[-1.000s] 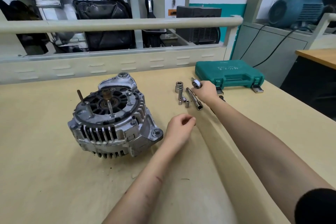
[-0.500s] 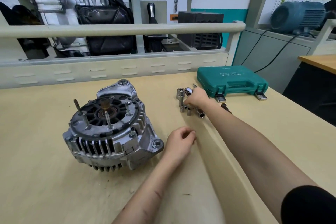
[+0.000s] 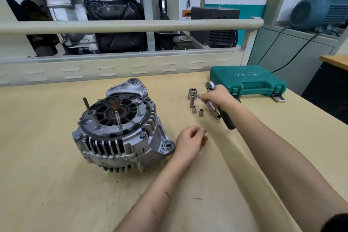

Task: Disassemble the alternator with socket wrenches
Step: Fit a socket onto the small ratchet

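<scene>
The silver alternator (image 3: 120, 130) sits on the wooden bench (image 3: 47, 184) with its black end face and several studs pointing up. My left hand (image 3: 190, 143) rests on the bench just right of the alternator's mounting ear, its fingers loosely curled and holding nothing. My right hand (image 3: 218, 98) reaches over the tools, and its fingertips pinch the far end of the silver extension bar (image 3: 215, 111). The ratchet (image 3: 210, 85) lies under that hand, its black handle (image 3: 228, 120) pointing toward me. A large socket (image 3: 192, 93) stands upright beside the fingertips. Two small sockets (image 3: 193, 109) (image 3: 201, 112) stand nearer.
A shut green tool case (image 3: 248, 79) lies at the back right of the bench. Behind the bench runs a cream rail (image 3: 131, 24) in front of an engine display (image 3: 84, 5). A blue motor (image 3: 318, 11) sits on a grey cabinet at the right.
My right hand moved left from the ratchet head to the bar's end beside the large socket. My left hand stayed by the alternator.
</scene>
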`<action>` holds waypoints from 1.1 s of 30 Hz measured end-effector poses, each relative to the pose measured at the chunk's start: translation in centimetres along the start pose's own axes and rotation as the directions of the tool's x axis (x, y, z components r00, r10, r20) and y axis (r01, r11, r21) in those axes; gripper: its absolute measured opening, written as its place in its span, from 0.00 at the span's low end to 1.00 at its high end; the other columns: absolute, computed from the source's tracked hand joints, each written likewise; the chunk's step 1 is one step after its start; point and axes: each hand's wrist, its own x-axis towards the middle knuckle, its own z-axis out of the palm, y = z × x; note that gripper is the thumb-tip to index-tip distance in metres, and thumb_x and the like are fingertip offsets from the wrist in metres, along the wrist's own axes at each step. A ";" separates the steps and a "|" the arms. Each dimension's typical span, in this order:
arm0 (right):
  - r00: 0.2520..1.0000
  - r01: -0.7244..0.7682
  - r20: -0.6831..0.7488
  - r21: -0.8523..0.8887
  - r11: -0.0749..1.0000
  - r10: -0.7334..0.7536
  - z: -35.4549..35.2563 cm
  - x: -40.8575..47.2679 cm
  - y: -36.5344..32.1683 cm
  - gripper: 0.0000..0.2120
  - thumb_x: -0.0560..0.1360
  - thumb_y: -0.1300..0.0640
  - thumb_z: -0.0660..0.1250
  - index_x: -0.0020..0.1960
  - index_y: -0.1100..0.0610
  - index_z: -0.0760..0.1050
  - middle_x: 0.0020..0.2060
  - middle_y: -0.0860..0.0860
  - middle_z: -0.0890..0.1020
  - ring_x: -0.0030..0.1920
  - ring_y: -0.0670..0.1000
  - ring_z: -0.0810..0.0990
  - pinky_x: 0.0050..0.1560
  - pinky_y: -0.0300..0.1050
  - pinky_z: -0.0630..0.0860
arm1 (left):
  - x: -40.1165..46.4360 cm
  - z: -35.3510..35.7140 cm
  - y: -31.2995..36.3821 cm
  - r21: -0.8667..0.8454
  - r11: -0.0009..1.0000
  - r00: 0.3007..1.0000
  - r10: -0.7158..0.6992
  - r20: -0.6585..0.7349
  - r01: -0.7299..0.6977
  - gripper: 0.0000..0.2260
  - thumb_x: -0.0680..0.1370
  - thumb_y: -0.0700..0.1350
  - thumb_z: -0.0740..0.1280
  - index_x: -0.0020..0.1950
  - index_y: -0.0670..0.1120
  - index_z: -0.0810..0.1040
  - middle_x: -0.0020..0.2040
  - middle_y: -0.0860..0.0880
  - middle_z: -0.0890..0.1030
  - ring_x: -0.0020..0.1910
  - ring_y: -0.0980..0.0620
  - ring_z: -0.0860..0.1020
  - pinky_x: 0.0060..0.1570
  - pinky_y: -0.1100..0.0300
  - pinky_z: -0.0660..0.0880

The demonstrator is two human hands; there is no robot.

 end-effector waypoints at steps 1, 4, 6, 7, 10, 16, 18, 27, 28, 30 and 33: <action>0.999 0.028 0.017 0.081 0.996 -0.029 -0.7 -1.4 0.3 0.12 0.64 0.64 0.68 0.30 0.57 0.65 0.22 0.50 0.65 0.22 0.48 0.61 0.21 0.34 0.58 | -0.1 0.1 0.5 -0.065 0.998 1.000 -0.028 -0.008 0.027 0.11 0.80 0.42 0.58 0.39 0.45 0.73 0.33 0.47 0.76 0.28 0.54 0.72 0.26 0.66 0.67; 0.986 0.095 0.114 0.193 0.977 -0.118 -1.7 -6.0 1.1 0.15 0.63 0.67 0.69 0.25 0.55 0.66 0.19 0.50 0.63 0.20 0.48 0.58 0.20 0.34 0.55 | -0.6 0.6 2.1 -0.217 0.973 0.997 -0.078 -0.022 0.071 0.12 0.81 0.51 0.56 0.42 0.48 0.71 0.31 0.47 0.75 0.22 0.55 0.72 0.22 0.63 0.67; 0.968 0.110 0.191 0.264 0.958 -0.164 -2.0 -8.7 1.1 0.17 0.64 0.69 0.68 0.23 0.54 0.67 0.20 0.49 0.63 0.19 0.47 0.57 0.20 0.34 0.55 | -1.0 0.8 2.9 -0.260 0.964 0.998 -0.067 -0.014 0.061 0.14 0.80 0.54 0.56 0.42 0.47 0.72 0.29 0.48 0.73 0.18 0.55 0.69 0.20 0.65 0.66; 0.958 0.116 0.219 0.301 0.946 -0.187 -2.1 -9.8 1.0 0.18 0.65 0.70 0.67 0.24 0.54 0.66 0.20 0.49 0.63 0.19 0.46 0.57 0.20 0.33 0.54 | -1.3 0.9 3.2 -0.273 0.961 0.999 -0.046 -0.013 0.041 0.15 0.80 0.54 0.56 0.42 0.45 0.72 0.28 0.49 0.72 0.18 0.55 0.68 0.20 0.66 0.65; 0.941 0.157 0.223 0.375 0.913 -0.253 -2.9 -12.3 0.1 0.15 0.69 0.70 0.66 0.32 0.57 0.64 0.20 0.47 0.67 0.19 0.45 0.57 0.20 0.34 0.54 | -2.1 0.9 3.8 -0.305 0.951 0.998 0.033 -0.048 -0.046 0.14 0.80 0.50 0.58 0.40 0.43 0.71 0.22 0.53 0.72 0.18 0.56 0.68 0.19 0.67 0.65; 0.958 0.140 0.144 0.519 0.843 -0.248 -4.2 -15.0 0.3 0.13 0.80 0.50 0.54 0.50 0.61 0.66 0.33 0.53 0.79 0.17 0.46 0.60 0.20 0.34 0.57 | -2.6 0.3 5.9 -0.691 0.711 0.987 -0.156 0.023 0.128 0.14 0.81 0.46 0.59 0.36 0.43 0.72 0.19 0.53 0.70 0.16 0.58 0.65 0.18 0.70 0.64; 0.939 0.111 0.190 0.621 0.776 -0.287 -4.1 -15.5 0.7 0.15 0.80 0.50 0.52 0.47 0.61 0.68 0.30 0.54 0.76 0.17 0.46 0.60 0.20 0.32 0.56 | -2.7 0.2 6.2 -0.777 0.597 0.975 -0.201 0.096 0.200 0.15 0.80 0.46 0.60 0.35 0.43 0.72 0.20 0.52 0.70 0.16 0.59 0.65 0.17 0.70 0.63; 0.844 -0.062 0.371 0.785 0.617 -0.387 -3.6 -15.8 0.6 0.13 0.71 0.50 0.57 0.41 0.61 0.69 0.23 0.49 0.71 0.17 0.43 0.63 0.17 0.30 0.57 | -3.2 0.2 6.1 -0.837 0.478 0.963 -0.172 0.207 0.265 0.23 0.79 0.45 0.61 0.24 0.42 0.77 0.20 0.52 0.70 0.16 0.60 0.66 0.16 0.71 0.63; 0.838 -0.086 0.390 0.784 0.614 -0.381 -3.6 -15.8 0.6 0.14 0.71 0.50 0.57 0.39 0.60 0.71 0.23 0.48 0.70 0.16 0.43 0.62 0.17 0.29 0.57 | -3.2 0.2 6.2 -0.837 0.477 0.963 -0.169 0.212 0.268 0.21 0.79 0.45 0.61 0.27 0.41 0.77 0.21 0.52 0.70 0.16 0.60 0.66 0.16 0.71 0.64; 0.828 -0.131 0.421 0.787 0.603 -0.371 -3.5 -15.8 0.7 0.15 0.71 0.50 0.56 0.35 0.58 0.75 0.22 0.49 0.70 0.15 0.43 0.62 0.17 0.29 0.56 | -3.3 0.3 6.2 -0.835 0.478 0.962 -0.161 0.222 0.273 0.16 0.79 0.44 0.61 0.32 0.41 0.75 0.21 0.52 0.71 0.17 0.61 0.67 0.17 0.70 0.64; 0.831 -0.175 0.435 0.796 0.579 -0.347 -3.4 -15.6 0.8 0.14 0.71 0.50 0.56 0.36 0.60 0.73 0.21 0.49 0.69 0.14 0.43 0.61 0.16 0.28 0.56 | -3.3 0.3 6.1 -0.835 0.480 0.963 -0.145 0.227 0.269 0.14 0.79 0.44 0.61 0.34 0.41 0.75 0.22 0.52 0.72 0.17 0.61 0.67 0.17 0.70 0.65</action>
